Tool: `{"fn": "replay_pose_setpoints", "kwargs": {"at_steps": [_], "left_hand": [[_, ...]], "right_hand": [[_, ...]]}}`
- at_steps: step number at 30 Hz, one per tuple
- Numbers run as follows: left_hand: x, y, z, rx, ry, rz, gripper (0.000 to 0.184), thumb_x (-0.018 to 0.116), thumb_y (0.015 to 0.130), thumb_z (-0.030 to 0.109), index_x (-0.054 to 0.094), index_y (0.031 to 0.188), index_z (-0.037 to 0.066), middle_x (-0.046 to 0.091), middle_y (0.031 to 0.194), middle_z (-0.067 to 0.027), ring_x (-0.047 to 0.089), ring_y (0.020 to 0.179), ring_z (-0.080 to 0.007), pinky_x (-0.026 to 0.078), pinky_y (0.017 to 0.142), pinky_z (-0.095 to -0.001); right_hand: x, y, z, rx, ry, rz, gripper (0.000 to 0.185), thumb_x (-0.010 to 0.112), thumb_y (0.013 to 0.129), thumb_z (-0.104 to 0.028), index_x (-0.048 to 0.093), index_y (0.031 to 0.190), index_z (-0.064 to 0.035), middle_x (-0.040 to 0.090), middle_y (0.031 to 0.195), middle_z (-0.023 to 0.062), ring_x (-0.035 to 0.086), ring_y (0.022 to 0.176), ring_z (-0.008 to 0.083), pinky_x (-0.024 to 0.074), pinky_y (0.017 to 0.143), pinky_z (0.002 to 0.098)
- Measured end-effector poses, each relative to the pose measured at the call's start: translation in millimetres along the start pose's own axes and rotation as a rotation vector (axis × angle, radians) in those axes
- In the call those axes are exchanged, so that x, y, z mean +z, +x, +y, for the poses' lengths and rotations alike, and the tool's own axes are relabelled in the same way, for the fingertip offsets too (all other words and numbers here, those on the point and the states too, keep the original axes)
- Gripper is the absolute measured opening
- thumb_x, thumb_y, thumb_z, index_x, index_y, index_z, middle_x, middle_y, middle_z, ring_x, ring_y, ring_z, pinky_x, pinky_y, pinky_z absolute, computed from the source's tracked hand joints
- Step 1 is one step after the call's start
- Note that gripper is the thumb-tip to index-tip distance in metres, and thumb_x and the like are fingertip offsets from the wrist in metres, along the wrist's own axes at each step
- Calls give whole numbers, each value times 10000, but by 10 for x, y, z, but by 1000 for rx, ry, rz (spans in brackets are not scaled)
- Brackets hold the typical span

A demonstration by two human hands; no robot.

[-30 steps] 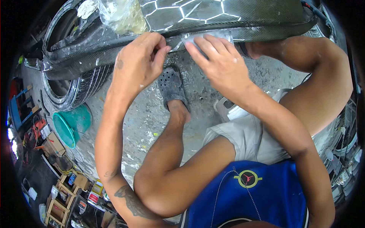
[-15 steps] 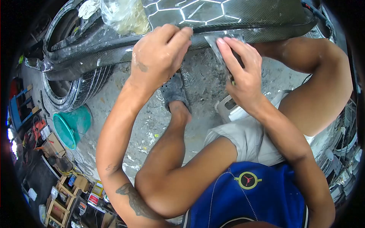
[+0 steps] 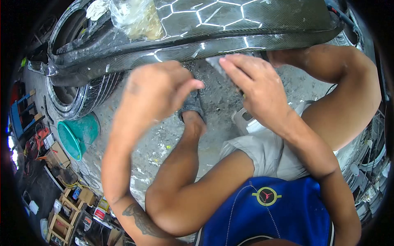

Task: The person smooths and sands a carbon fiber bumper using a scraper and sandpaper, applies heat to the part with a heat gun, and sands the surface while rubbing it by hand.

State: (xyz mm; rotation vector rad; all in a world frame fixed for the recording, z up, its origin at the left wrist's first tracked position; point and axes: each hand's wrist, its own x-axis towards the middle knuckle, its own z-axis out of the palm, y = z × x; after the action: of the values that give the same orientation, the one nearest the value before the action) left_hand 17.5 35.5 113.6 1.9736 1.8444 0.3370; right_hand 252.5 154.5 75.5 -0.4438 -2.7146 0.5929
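A dark carbon-weave panel (image 3: 283, 35) with a glossy surface runs across the top of the view. Just below its edge, my left hand (image 3: 158, 90) is blurred, its fingers curled and its thumb sticking out to the right; what it holds, if anything, is hidden. To the right, my right hand (image 3: 260, 82) grips a thin grey flat piece (image 3: 216, 64), whose pointed corner shows beyond the fingertips near the panel's lower edge. A clear plastic bag with beige contents (image 3: 141, 20) lies on the panel, beside a crumpled white cloth (image 3: 97, 10).
A tyre (image 3: 94, 96) sits under the panel's left end, near a green bucket (image 3: 88, 129). My bent legs and a dark clog (image 3: 191, 102) are below the hands. Wooden frames (image 3: 61, 225), boxes and cables lie at the lower left; grey parts (image 3: 371, 172) pile up at the right.
My left hand has dropped down and left, away from the panel's edge. My right hand has lowered slightly, with the grey piece moving down and left in its fingers.
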Motion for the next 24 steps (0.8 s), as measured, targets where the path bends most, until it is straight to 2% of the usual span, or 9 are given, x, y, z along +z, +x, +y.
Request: {"fn": "replay_pose_setpoints", "kwargs": {"at_steps": [1,2,4,5,10,13,16,19,24], "left_hand": [[180,-7,106,-11,157,59,271,781,861,177,739,1099,54,727,1062,-104,691,873,-284,538,744,-378],[381,28,117,-22,156,61,271,781,861,177,739,1099,54,727,1062,-104,691,873,-284,538,744,-378],[704,128,1,40,240,438,345,768,845,144,709,1172,48,679,1238,-107,658,1042,-293,513,856,-410],[767,93,-61,83,363,338,406,741,817,70,680,1217,36,615,1360,-112,610,1155,-304,479,937,-427],[505,-69,15,218,31,76,311,704,760,6,715,1068,48,712,1112,-81,652,1024,-278,505,869,-419],[446,-99,8,93,-200,-63,236,720,774,27,720,1009,52,715,988,-65,662,922,-292,523,790,-422],[509,-38,-38,75,34,12,267,732,789,36,709,1054,57,696,1001,-90,661,874,-313,535,748,-421],[683,150,-63,104,153,500,218,647,788,50,646,1006,58,650,1045,-89,645,972,-273,524,816,-396],[649,181,-160,185,170,393,246,649,774,26,646,1019,48,645,1007,-91,636,936,-280,528,820,-401]], "right_hand": [[-41,47,-7,-6,3,0,542,630,754,40,660,1289,-42,665,1254,134,646,1143,326,497,985,449],[-100,95,-14,29,-22,-27,536,621,750,54,661,1277,-32,670,1247,138,648,1134,337,502,976,453],[-183,137,-26,55,-34,-66,531,613,745,68,663,1266,-23,675,1239,143,651,1126,349,508,968,457],[-228,133,-18,88,-46,-87,542,602,738,82,662,1268,-16,677,1236,146,648,1129,354,509,964,456],[-323,187,60,74,-122,-87,551,591,735,88,662,1273,-8,681,1229,139,652,1119,349,514,946,453],[-216,222,-7,43,-129,-135,525,603,773,52,650,1291,-17,676,1245,131,649,1135,333,507,959,440],[-130,270,-89,7,-148,-142,518,611,807,13,634,1322,-36,667,1269,123,639,1167,317,496,979,428],[-168,261,-80,40,-152,-163,567,648,783,20,623,1346,-49,658,1295,112,626,1196,310,489,991,428],[-207,227,-39,68,-152,-156,694,549,681,154,636,1342,-42,650,1303,145,622,1175,357,497,994,434]]}}
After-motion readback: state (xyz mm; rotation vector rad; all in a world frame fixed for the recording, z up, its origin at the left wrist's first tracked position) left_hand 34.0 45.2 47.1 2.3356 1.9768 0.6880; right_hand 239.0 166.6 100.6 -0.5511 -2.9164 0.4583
